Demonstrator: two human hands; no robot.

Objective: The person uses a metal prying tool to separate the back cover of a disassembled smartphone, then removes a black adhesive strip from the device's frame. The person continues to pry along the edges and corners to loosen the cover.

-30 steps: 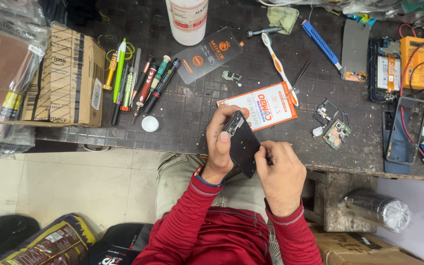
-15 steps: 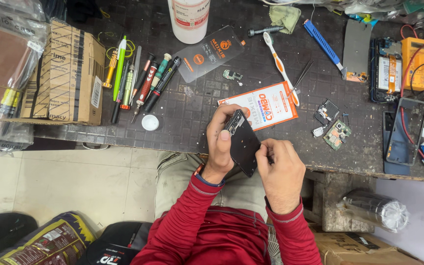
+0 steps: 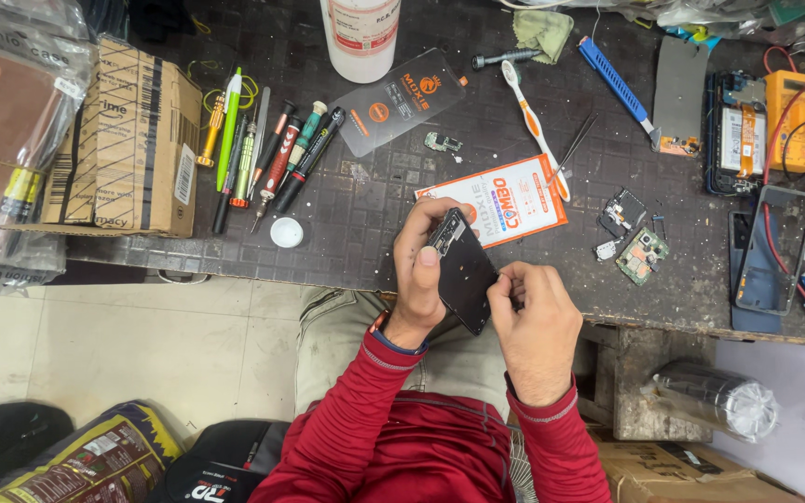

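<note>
Head view looks down on a dark, gridded tabletop (image 3: 375, 205) carrying a brown cardboard box (image 3: 128, 140). Over its near edge, the left hand (image 3: 418, 275) grips a black rectangular phone body (image 3: 463, 270); the right hand (image 3: 535, 317) pinches the phone's lower edge.

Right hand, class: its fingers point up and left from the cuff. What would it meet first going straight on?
The right hand already touches the flat black phone body held in the left hand; beyond lies the orange-and-white printed packet, though depth is unclear.
</note>
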